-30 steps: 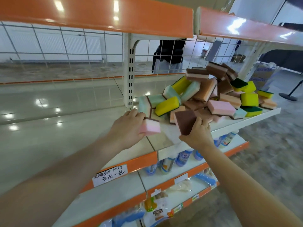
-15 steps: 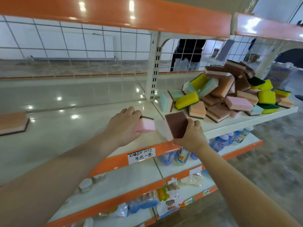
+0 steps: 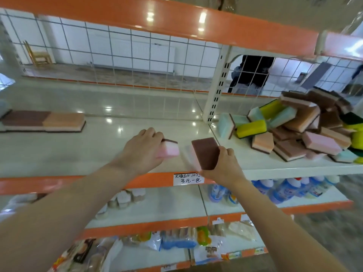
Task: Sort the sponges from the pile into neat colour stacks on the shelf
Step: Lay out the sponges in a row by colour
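Left hand (image 3: 144,149) fingers closed around a pink sponge (image 3: 169,150), brown scrub side up, held just above the shelf (image 3: 59,154) near its front edge. Right hand (image 3: 223,163) fingers clamped on a second sponge (image 3: 205,153), tilted up on edge so the brown scrub face points at me; pale pink foam shows along its left side, blurred. The two sponges are just beside each other, not touching.

Pile (image 3: 294,132) sits right of my right hand, past the upright post (image 3: 216,85), on the next shelf section. Mixed colours: pink, orange, mint, yellow, green, brown scrub faces, lying at all angles, some leaning on each other. A mint one (image 3: 225,125) stands on edge at the pile's near-left corner, a yellow one (image 3: 251,128) just right of it.

Far left of my left hand, toward the back of the shelf: a low row (image 3: 43,120) of sponges laid flat, brown top next to orange top, touching end to end. Can't tell how many layers.

Below my right hand, a handwritten price tag (image 3: 187,178) on the orange shelf edge; my wrist covers its right end. Lower shelves carry blue-and-white bottles (image 3: 284,190) below right and bagged goods (image 3: 176,242) further down, blurred.

Behind the wire grid back panel, a person in dark clothes (image 3: 253,73) stands beyond the post.
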Demonstrator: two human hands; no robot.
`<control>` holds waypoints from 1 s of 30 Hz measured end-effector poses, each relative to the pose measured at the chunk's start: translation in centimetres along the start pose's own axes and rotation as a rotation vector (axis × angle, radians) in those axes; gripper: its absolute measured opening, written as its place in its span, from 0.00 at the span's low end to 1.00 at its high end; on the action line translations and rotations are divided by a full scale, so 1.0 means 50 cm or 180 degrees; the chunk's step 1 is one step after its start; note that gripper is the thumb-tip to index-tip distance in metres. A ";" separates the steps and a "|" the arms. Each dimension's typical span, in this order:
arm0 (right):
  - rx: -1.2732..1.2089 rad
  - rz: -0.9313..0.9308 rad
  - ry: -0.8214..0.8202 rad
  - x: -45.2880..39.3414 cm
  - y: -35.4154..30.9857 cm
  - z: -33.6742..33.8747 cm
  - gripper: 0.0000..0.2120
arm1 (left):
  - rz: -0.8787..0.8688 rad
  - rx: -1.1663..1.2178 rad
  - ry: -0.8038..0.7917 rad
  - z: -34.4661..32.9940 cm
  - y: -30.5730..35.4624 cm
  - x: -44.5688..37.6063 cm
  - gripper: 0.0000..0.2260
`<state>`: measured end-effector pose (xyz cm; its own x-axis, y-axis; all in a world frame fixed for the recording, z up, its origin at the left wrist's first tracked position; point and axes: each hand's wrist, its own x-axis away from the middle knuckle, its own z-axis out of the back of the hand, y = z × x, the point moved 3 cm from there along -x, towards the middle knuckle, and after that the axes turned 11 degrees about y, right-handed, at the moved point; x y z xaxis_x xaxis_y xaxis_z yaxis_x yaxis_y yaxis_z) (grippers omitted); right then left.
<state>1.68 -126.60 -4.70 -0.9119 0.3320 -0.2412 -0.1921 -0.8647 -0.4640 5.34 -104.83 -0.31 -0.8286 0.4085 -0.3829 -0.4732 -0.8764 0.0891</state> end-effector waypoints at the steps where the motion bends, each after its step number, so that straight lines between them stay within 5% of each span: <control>1: -0.0018 0.0049 -0.0023 0.001 -0.007 -0.004 0.40 | 0.0057 0.0015 0.0021 0.003 -0.007 0.010 0.21; 30: -0.0256 0.0949 -0.0711 0.000 -0.374 -0.223 0.39 | 0.1078 -0.0118 0.0594 0.106 -0.372 0.168 0.20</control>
<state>9.30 -106.20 -5.52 -0.9818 -0.0276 -0.1880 0.1145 -0.8756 -0.4692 5.62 -83.76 -0.32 -0.8657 0.0439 -0.4986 -0.1682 -0.9637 0.2073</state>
